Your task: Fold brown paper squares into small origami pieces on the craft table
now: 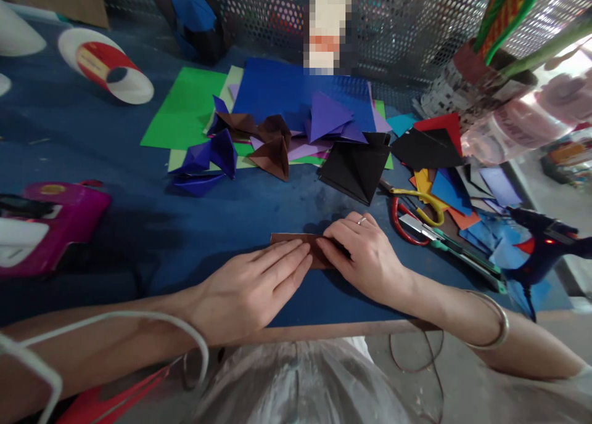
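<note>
A folded strip of brown paper lies on the blue tabletop near its front edge. Across its left part rests my left hand, flat, with fingers stretched out and together. My right hand curls over the strip's right end, thumb and fingers closed on it. Beyond the hands sit brown folded paper pieces, blue folded pieces, a purple folded piece and a black folded square. The paper under my palms and fingers is partly hidden.
To the right lie scissors, a green utility knife, paper scraps and a glue gun with a lit red light. A magenta device and a paper tube stand left. Behind are coloured sheets and a perforated metal panel.
</note>
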`<state>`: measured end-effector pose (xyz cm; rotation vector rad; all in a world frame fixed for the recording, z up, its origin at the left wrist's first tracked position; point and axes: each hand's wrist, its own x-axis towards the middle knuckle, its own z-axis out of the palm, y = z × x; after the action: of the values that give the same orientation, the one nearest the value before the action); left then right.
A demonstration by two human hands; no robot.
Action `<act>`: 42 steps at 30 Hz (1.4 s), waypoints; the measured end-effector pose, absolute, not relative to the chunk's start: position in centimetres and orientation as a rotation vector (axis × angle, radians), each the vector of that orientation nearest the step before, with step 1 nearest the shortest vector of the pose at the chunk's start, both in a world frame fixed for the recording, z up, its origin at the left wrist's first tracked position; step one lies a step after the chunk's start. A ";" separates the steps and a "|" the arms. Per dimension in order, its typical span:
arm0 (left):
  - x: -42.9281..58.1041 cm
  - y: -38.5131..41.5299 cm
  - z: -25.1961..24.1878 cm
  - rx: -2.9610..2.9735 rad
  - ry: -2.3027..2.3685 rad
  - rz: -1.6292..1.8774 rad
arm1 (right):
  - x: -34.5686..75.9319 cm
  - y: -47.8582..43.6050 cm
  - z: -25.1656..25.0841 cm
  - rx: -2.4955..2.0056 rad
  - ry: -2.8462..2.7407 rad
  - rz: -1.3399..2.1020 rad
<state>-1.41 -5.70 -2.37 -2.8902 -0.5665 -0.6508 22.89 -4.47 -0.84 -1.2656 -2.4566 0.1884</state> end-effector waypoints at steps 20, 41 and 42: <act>-0.4 -5.9 -1.3 -2.914 -0.604 -0.567 | 24.0 -5.0 -0.6 -0.779 -2.474 -0.026; -1.0 -6.9 -2.0 -3.007 -0.707 -0.553 | 23.6 -7.1 -0.2 -0.572 -2.654 -0.187; -1.0 -6.9 -1.9 -3.009 -0.717 -0.552 | 23.6 -7.1 -0.2 -0.578 -2.658 -0.187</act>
<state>-1.03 -6.93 -1.95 -3.0092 -0.7170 -0.5520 23.61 -7.14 -0.20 -0.5776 -2.6577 -0.1874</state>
